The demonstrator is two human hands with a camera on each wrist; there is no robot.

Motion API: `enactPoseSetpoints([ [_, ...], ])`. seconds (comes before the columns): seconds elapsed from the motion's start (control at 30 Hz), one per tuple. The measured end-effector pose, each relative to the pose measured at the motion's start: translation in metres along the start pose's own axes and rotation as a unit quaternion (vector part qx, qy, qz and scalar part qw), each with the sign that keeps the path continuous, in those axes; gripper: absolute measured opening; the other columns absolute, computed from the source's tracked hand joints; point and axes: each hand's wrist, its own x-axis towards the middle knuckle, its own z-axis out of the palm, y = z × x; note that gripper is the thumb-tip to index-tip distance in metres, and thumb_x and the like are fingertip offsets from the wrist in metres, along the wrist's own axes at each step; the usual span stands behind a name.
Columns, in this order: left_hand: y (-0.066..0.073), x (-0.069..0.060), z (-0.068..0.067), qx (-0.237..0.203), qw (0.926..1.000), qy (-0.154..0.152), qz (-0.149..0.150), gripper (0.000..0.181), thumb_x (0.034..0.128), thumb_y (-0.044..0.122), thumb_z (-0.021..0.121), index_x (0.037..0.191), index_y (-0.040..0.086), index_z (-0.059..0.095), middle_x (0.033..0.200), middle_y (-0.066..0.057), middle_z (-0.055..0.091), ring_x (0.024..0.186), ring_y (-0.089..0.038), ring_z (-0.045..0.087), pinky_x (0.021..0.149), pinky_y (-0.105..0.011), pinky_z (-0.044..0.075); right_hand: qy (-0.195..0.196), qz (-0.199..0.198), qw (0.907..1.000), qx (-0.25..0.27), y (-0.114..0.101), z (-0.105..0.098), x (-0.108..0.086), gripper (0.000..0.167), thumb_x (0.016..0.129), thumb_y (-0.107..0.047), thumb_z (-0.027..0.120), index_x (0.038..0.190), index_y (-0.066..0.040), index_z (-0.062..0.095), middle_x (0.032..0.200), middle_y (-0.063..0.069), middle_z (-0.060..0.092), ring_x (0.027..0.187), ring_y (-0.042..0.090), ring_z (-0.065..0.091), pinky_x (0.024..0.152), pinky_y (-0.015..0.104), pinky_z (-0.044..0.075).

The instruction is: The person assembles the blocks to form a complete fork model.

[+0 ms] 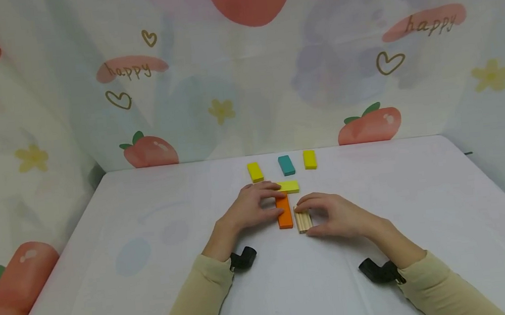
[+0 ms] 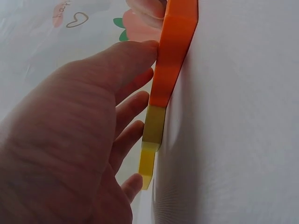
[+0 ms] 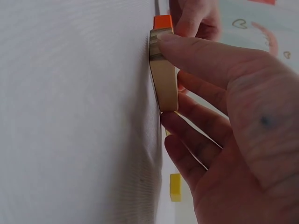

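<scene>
From afar I see, left of the right hand (image 1: 342,214) and its gripped block (image 1: 304,222), 1 lengthwise block (image 1: 286,220); behind, 1 crosswise block (image 1: 290,187); farther, 3 blocks (image 1: 287,165).

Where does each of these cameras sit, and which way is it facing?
Head: worn on the head, facing forward and down; table, left hand, right hand and sleeves show.
Left wrist: worn there, facing the left hand against the orange block; part of the right hand shows.
Right wrist: worn there, facing the right hand pinching the wooden block; part of the left hand shows.
Shared: both wrist views show the orange block.
</scene>
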Motion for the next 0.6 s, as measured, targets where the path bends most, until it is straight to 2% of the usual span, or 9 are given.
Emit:
enactPoseSetpoints([
  [0.4,0.0014,-0.0001,0.0002,-0.004,0.9999,-0.005,-0.011,0.039,0.0953,0.038,0.072,0.131,0.022,0.072,0.148,0.002,0.057,0.147,-0.021,0.039,0.125,-0.050,0.017,0.026,0.004,0.9996,0.001,-0.0006,-0.0017,0.0002,0.044,0.086,-0.021,0.082,0.129,-0.019,0.070,0.136,0.003,0.063,0.129,0.029,0.056,0.108,0.056,0.046],
  [0.6,0.0018,-0.0006,0.0002,-0.006,0.9998,-0.007,-0.016,0.038,0.0957,0.036,0.071,0.131,0.021,0.072,0.149,0.002,0.057,0.148,-0.022,0.039,0.125,-0.049,0.020,0.045,-0.007,0.9989,-0.006,-0.0060,-0.0024,0.0004,0.045,0.085,-0.021,0.084,0.128,-0.019,0.071,0.135,0.002,0.064,0.129,0.030,0.056,0.108,0.058,0.044],
])
